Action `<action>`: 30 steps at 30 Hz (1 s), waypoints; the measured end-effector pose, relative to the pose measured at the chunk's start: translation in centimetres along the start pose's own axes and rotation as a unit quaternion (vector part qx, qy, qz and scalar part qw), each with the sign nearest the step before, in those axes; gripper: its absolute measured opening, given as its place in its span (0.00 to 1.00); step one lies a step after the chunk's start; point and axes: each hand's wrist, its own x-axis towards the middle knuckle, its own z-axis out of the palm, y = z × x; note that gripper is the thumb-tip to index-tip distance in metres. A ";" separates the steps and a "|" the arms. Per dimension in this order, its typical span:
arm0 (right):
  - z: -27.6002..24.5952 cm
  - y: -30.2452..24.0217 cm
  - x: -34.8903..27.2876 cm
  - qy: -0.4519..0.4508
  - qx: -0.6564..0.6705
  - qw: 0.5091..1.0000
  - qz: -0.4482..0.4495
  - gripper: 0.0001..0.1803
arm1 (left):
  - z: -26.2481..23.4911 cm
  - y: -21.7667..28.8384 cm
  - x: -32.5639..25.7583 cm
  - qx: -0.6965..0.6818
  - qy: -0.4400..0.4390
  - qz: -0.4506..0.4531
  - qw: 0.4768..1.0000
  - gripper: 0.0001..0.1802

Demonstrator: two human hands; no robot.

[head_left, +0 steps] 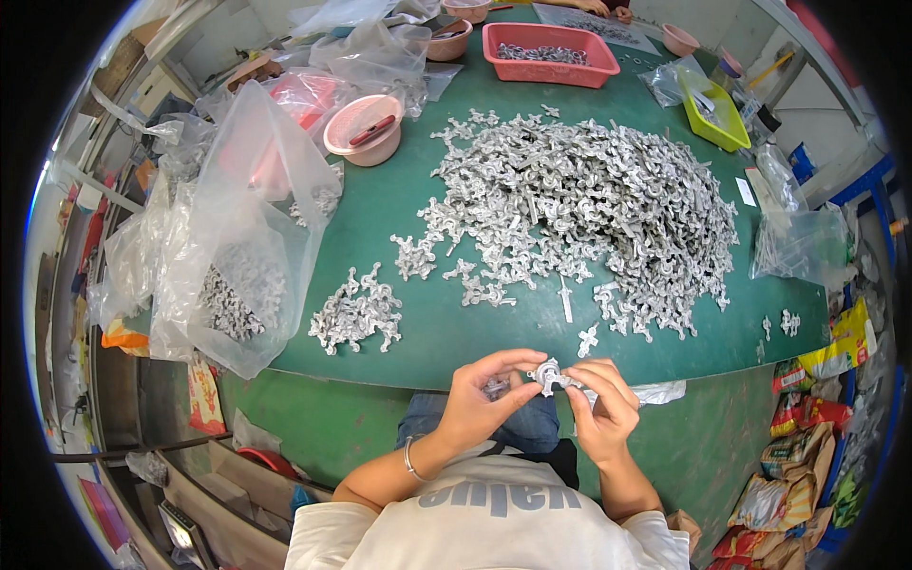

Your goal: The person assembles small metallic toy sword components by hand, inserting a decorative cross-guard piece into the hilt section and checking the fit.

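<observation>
Head view: the left hand [480, 399] and right hand [600, 407] meet just below the near edge of the green table [399, 204], above the person's lap. Both pinch one small grey metal part [549, 374] between their fingertips, fingers closed narrowly on it. A big pile [589, 204] of like parts covers the table's middle, with a small heap [356, 312] to its left. A clear bag [242, 228] holding more parts slumps at the left edge. A pink bowl [364, 130] and red tray [549, 54] sit farther back.
</observation>
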 end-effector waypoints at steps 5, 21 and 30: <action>-0.3 -0.6 -0.2 0.011 0.020 1.000 0.002 0.12 | 0.1 0.5 -0.4 0.046 -0.006 0.007 0.999 0.14; -1.0 -1.2 -0.6 0.029 0.047 0.998 0.028 0.12 | 0.5 0.9 -0.8 0.043 -0.021 0.021 0.999 0.14; -1.2 -1.1 -0.9 0.029 0.086 0.994 0.053 0.12 | 0.6 0.9 -0.7 0.041 -0.032 0.026 0.998 0.14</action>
